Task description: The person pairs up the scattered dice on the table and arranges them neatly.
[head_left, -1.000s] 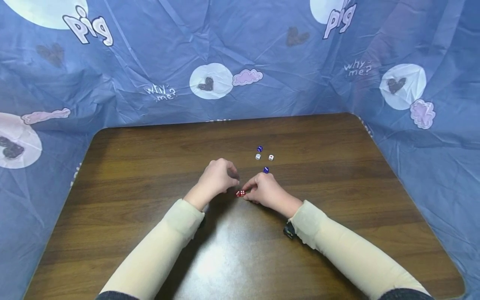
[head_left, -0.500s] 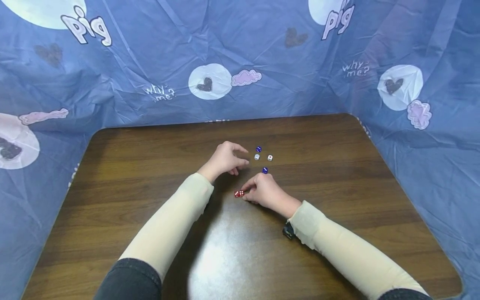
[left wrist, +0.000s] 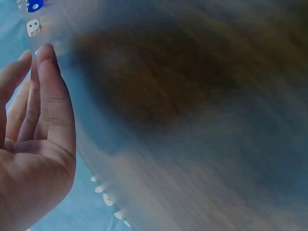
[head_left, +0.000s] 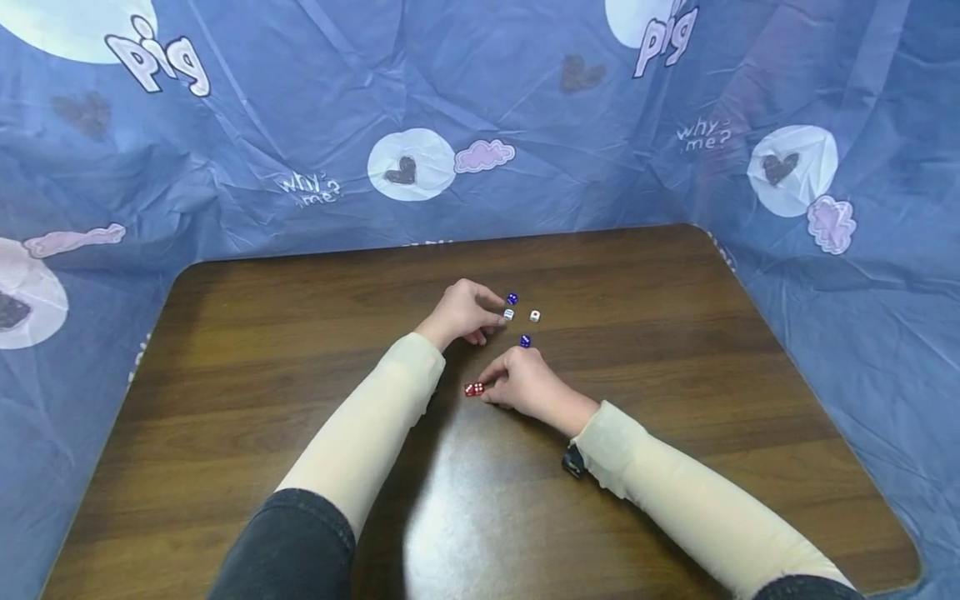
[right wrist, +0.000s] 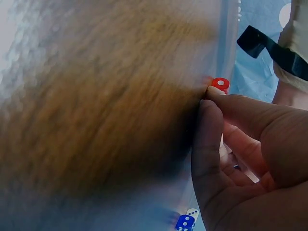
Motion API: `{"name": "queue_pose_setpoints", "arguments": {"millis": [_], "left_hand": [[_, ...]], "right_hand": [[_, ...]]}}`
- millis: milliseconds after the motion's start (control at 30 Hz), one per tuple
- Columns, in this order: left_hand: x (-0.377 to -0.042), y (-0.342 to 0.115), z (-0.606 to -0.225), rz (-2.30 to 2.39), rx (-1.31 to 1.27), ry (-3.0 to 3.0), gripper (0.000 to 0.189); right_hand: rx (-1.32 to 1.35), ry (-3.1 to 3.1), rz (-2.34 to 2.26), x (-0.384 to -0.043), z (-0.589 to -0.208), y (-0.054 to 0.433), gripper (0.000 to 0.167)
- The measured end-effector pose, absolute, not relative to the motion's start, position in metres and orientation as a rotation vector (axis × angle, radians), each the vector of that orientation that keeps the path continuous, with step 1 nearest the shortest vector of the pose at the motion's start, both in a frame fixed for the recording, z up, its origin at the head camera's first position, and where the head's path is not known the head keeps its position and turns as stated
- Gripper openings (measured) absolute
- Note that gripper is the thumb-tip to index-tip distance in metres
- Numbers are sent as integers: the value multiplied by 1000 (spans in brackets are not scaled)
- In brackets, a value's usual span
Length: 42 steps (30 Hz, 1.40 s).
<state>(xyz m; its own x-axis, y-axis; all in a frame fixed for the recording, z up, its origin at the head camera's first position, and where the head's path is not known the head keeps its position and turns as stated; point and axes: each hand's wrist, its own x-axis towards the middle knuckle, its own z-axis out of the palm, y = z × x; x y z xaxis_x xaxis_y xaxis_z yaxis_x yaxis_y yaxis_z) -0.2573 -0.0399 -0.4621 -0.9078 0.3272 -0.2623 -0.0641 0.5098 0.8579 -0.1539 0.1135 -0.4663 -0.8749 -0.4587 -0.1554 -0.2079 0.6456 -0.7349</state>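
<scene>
Two red dice (head_left: 469,390) lie side by side on the wooden table. My right hand (head_left: 528,385) pinches the right one between thumb and index finger; in the right wrist view a red die (right wrist: 220,84) shows just past the fingertips. My left hand (head_left: 467,312) is at the left of a white die (head_left: 508,315), thumb and index finger apart, fingertips close beside it. In the left wrist view, another white die (left wrist: 33,27) and a blue die (left wrist: 34,5) stand beyond the fingertips; only a sliver of white shows between them.
A blue die (head_left: 512,298) sits behind the near white die, with a second white die (head_left: 535,316) to its right. Another blue die (head_left: 525,341) lies just behind my right hand. Blue patterned cloth (head_left: 315,100) hangs around the table (head_left: 262,333).
My left hand has moved away from the red dice, back and to the right, up to the white die. My right hand has stayed at the red dice.
</scene>
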Motion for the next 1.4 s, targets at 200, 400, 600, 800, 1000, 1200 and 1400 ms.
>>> {"name": "queue_pose_setpoints", "arguments": {"millis": [200,400,600,800,1000,1200,1400], "left_hand": [[-263,-34,-464,1278,229,2394,28],[-266,-30,-466,1284,237,2387,25],[-268,-28,-470,1262,246,2389,22],[-269,-26,-469,1223,252,2411,22],[-270,-24,-468,1198,231,2423,16],[-269,-28,-468,1220,224,2413,12],[-265,-35,-466,1216,230,2406,9]], "right_hand": [[-536,2552,-1092,-153,-467,113,14],[-544,2551,-1116,-152,-467,113,14],[-552,2542,-1113,-152,-466,114,13],[-553,2535,-1119,-152,-466,114,12],[-556,2541,-1108,-153,-465,115,12],[-538,2540,-1108,-154,-467,114,12],[-535,2541,-1103,-155,-468,114,13]]}}
